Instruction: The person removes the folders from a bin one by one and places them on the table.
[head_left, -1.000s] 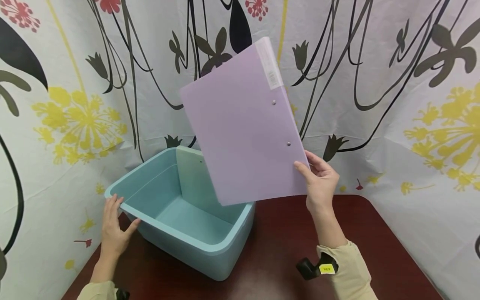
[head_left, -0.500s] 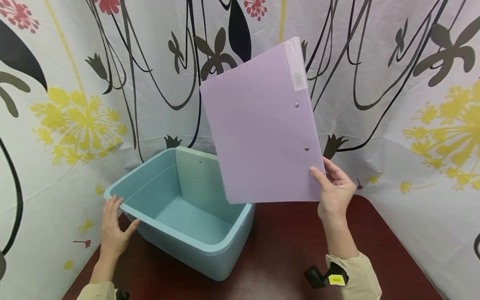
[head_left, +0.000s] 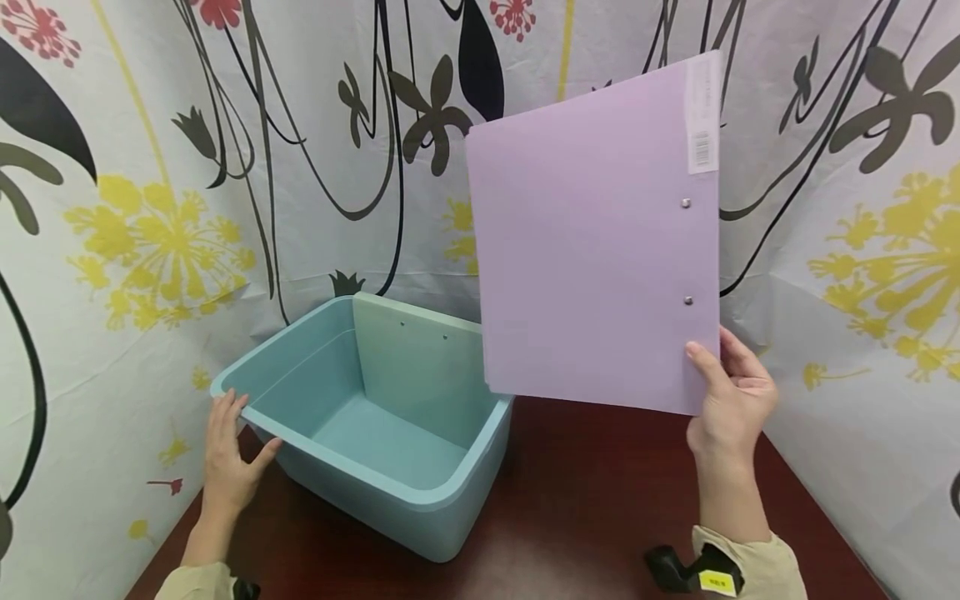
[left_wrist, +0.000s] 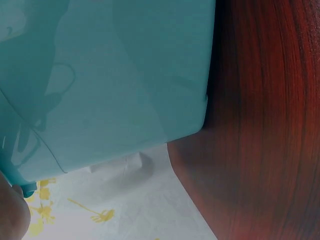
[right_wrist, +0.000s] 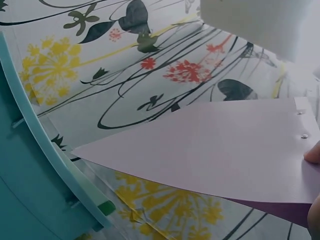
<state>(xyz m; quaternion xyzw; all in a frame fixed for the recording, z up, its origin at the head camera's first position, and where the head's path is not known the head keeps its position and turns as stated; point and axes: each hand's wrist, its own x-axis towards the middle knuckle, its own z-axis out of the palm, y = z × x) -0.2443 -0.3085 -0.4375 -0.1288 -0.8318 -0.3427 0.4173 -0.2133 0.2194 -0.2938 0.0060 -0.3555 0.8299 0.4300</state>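
Note:
A light purple folder (head_left: 592, 242), with two metal rivets and a barcode label near its right edge, is held up in the air. My right hand (head_left: 731, 400) pinches it at the lower right edge, thumb on the facing side and fingers behind. To the left is a blue plastic bin (head_left: 427, 498), and my left hand (head_left: 228, 458) rests on its left rim with fingers fairly straight and thumb spread. A pale green folder (head_left: 420, 367) with two rivets stands upright inside, against the bin's back wall. The right wrist view shows the purple folder (right_wrist: 215, 150) edge-on beside the bin.
The bin stands on a dark reddish-brown table (head_left: 577, 492). Behind and on both sides hangs a white curtain (head_left: 300, 208) with printed flowers. Each wrist wears a black camera mount (head_left: 693, 571).
My right hand has carried the purple folder to the right, away from over the bin, and turned it more upright. More of the green folder shows. My left hand stays on the rim.

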